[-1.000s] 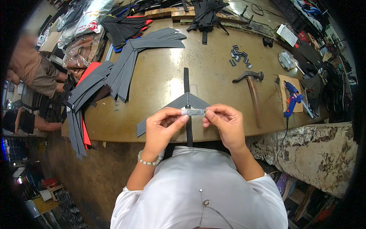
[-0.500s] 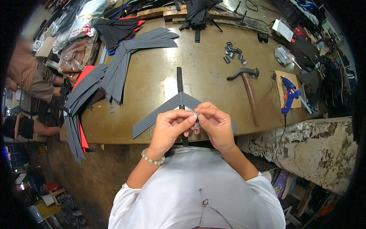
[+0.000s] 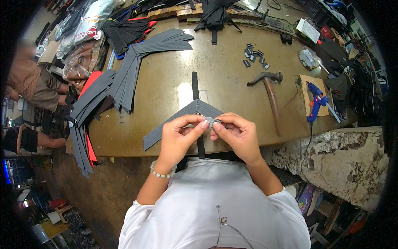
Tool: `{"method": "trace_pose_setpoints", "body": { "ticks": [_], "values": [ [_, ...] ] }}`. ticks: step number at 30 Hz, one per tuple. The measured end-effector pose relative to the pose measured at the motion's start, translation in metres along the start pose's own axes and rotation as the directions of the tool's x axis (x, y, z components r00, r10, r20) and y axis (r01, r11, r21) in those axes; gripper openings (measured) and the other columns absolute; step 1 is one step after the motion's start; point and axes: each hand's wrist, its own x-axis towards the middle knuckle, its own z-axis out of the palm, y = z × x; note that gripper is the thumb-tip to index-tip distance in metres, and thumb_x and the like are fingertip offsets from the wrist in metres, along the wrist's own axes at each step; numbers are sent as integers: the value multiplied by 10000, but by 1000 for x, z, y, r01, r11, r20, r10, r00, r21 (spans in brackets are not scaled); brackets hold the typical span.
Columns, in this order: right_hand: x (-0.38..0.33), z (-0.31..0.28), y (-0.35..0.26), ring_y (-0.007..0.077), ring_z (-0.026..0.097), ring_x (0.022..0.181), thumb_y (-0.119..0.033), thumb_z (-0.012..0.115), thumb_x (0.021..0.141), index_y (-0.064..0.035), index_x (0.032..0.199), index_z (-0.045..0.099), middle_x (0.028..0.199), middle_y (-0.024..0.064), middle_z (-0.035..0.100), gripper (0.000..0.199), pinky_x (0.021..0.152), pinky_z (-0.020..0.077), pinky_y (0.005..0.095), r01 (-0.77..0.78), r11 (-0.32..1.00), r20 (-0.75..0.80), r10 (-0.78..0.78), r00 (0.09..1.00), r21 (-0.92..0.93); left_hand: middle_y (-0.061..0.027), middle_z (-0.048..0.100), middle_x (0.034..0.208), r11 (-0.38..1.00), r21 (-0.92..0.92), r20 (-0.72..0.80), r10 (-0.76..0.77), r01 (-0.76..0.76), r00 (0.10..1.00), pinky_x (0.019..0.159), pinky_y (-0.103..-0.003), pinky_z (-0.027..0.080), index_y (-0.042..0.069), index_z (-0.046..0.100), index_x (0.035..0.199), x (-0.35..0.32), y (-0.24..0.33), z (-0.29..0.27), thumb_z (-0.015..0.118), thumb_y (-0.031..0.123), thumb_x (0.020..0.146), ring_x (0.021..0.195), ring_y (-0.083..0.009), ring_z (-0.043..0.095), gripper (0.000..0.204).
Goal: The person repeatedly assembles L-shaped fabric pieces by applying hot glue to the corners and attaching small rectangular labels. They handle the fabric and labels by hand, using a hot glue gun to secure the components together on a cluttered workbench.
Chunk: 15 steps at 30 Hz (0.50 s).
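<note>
Between the fingertips of my two hands is a small grey piece that looks like a folded label (image 3: pixel 212 121). My left hand (image 3: pixel 179 137) pinches one end with thumb and forefinger, and my right hand (image 3: pixel 239 139) pinches the other. Beneath them on the table lies a V-shaped grey ribbed strap (image 3: pixel 168 128), its point facing away from me. A narrow black strap (image 3: pixel 195 86) runs from that point toward the far side, and its near end shows below my hands at the table edge. My fingers hide part of the V's right arm.
To the right lie a hammer (image 3: pixel 270 97), several small dark labels (image 3: pixel 247 63) and a blue glue gun (image 3: pixel 317 103) on a board. Grey straps (image 3: pixel 124 83) are heaped at left, a black bundle (image 3: pixel 213 18) at the back. Another person (image 3: pixel 39 85) is at far left.
The small grey piece has turned from hanging upright to lying roughly level between my fingertips. My hands have drawn slightly apart.
</note>
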Motion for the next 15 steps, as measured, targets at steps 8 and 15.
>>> {"method": "trace_pose_setpoints", "body": {
  "ticks": [8, 15],
  "values": [
    [7, 0, 9, 128, 665, 822, -54, 651, 923, 89, 1058, 639, 931, 99, 674, 196, 700, 579, 264, -192, 981, -18, 192, 981, -16, 37, 612, 653, 993, 116, -54, 6, 0, 999, 486, -187, 346, -22, 717, 908, -1, -9, -8, 738, 117, 872, 546, -7, 443, 145],
    [50, -1, 16, 83, 615, 539, -149, 691, 904, 66, 877, 667, 652, 53, 653, 218, 489, 501, 225, -281, 833, -121, 254, 960, -477, -37, 640, 638, 784, 609, -33, 173, -117, 984, 524, -234, 416, -38, 713, 832, 38, -14, -19, 760, 199, 835, 574, -64, 519, 242]
  ]
}}
